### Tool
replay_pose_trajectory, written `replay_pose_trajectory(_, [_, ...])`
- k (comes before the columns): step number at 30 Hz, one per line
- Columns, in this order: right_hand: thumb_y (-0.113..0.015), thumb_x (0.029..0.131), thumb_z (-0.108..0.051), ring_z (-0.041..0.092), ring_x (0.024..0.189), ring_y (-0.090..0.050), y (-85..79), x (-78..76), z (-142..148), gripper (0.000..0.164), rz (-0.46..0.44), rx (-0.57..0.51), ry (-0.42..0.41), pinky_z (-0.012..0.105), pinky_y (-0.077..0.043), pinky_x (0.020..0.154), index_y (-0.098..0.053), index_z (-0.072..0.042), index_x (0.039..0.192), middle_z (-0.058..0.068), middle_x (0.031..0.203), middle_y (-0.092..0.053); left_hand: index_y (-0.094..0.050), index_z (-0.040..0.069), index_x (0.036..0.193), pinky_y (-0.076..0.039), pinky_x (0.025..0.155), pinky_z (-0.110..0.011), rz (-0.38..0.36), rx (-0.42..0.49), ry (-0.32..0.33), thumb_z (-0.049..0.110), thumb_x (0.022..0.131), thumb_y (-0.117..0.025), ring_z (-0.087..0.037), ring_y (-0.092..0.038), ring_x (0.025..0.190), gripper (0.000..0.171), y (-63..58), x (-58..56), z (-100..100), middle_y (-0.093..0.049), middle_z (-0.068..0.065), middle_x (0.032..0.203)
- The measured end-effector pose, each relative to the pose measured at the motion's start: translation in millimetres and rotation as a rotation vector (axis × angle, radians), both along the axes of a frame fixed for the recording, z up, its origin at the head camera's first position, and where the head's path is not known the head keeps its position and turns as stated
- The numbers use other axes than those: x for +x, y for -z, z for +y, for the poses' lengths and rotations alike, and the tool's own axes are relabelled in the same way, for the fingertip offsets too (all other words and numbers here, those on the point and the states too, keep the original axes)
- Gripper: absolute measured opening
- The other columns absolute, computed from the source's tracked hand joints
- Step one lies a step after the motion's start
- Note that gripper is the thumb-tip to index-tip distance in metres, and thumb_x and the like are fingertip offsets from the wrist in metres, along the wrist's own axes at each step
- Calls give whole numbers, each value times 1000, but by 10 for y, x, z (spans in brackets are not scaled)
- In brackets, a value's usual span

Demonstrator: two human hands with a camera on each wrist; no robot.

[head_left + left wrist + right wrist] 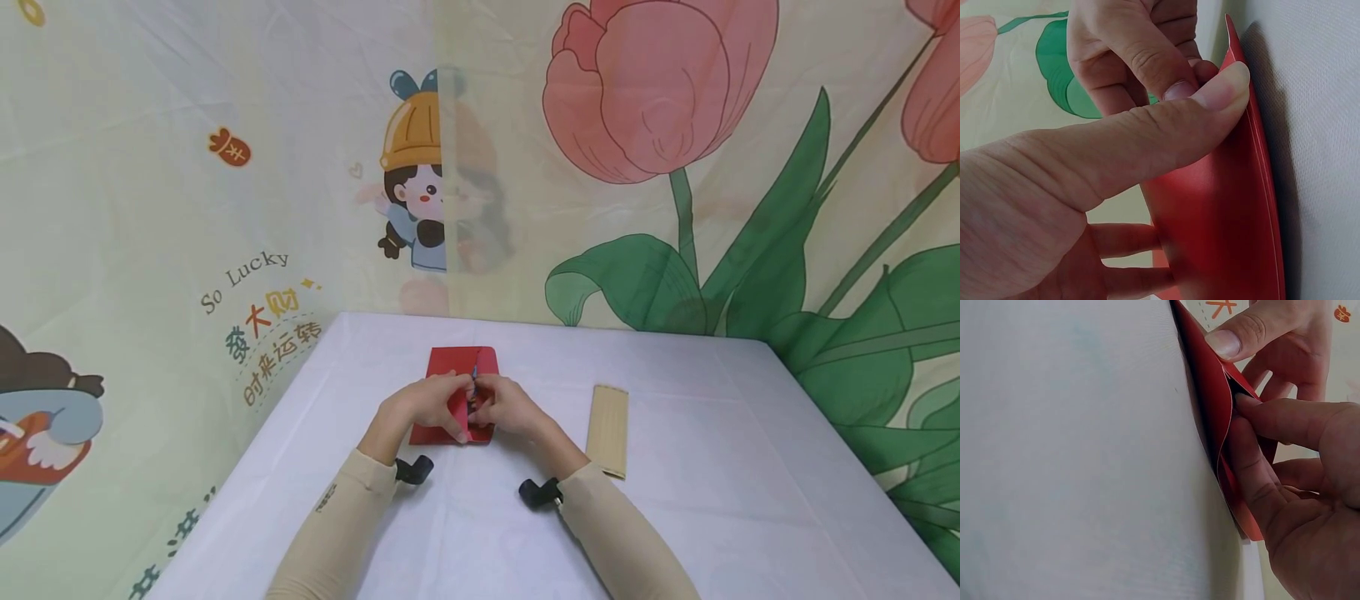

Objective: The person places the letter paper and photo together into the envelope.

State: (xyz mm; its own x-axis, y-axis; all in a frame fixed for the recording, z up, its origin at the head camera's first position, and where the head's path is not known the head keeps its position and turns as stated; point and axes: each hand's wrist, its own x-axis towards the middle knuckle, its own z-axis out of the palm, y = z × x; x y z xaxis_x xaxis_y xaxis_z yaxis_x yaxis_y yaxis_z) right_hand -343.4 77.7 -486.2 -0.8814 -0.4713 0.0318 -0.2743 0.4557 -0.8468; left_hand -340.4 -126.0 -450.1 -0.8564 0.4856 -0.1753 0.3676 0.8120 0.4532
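A red paper envelope [442, 360] lies on the white table, its side opening facing right. My left hand [431, 400] pinches the envelope's upper panel by the edge of the opening, thumb in front and fingers behind, lifting it a little. In the right wrist view, the opening gapes between two red sheets. My right hand [1310, 481] reaches into this gap with thumb and forefinger bent close together. Their tips are hidden inside, so I cannot tell what they hold. A sliver of something dark and blue shows between the hands in the head view.
A flat tan rectangular piece [607, 429], like bamboo or cardboard, lies to the right of the hands. The white tabletop [720, 500] ends at the back against printed cloth [510, 283] with tulips and cartoon figures. A black wrist camera [538, 494] sits beneath the right wrist.
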Motion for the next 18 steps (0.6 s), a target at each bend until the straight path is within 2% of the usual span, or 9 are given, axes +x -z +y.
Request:
replay_pose_trajectory(5, [-80, 89, -8, 23, 95, -61, 3, 10, -8, 49, -9, 3, 1, 29, -58, 76, -66, -14, 135, 9, 120, -63, -60, 27, 112, -57, 92, -50, 1, 0, -3, 39, 69, -98, -25, -52, 128, 59, -15, 9, 2, -59, -5, 141])
replay_pose_trajectory(9, [-81, 88, -7, 24, 102, -59, 3, 17, -14, 44, 5, 2, -9, 31, -56, 77, -68, -14, 129, 10, 122, -61, -60, 26, 111, -56, 91, -48, 5, 5, 3, 38, 70, -97, -24, -54, 123, 57, -23, 9, 0, -60, -5, 138])
replay_pose_trajectory(13, [-83, 87, -11, 26, 105, -58, 5, 19, -15, 39, 33, 27, -24, 32, -54, 78, -69, -15, 124, 11, 121, -62, -61, 25, 113, -56, 94, -50, 8, 0, 5, 39, 70, -97, -26, -52, 130, 58, -17, 8, 0, -59, -7, 142])
replay_pose_trajectory(18, [-82, 89, -17, 26, 114, -56, 1, 31, -7, 42, 23, 38, -28, 33, -56, 84, -69, -17, 129, 7, 128, -61, -61, 24, 114, -56, 95, -52, 4, -1, 4, 41, 70, -97, -29, -50, 136, 59, -15, 12, -2, -55, -9, 149])
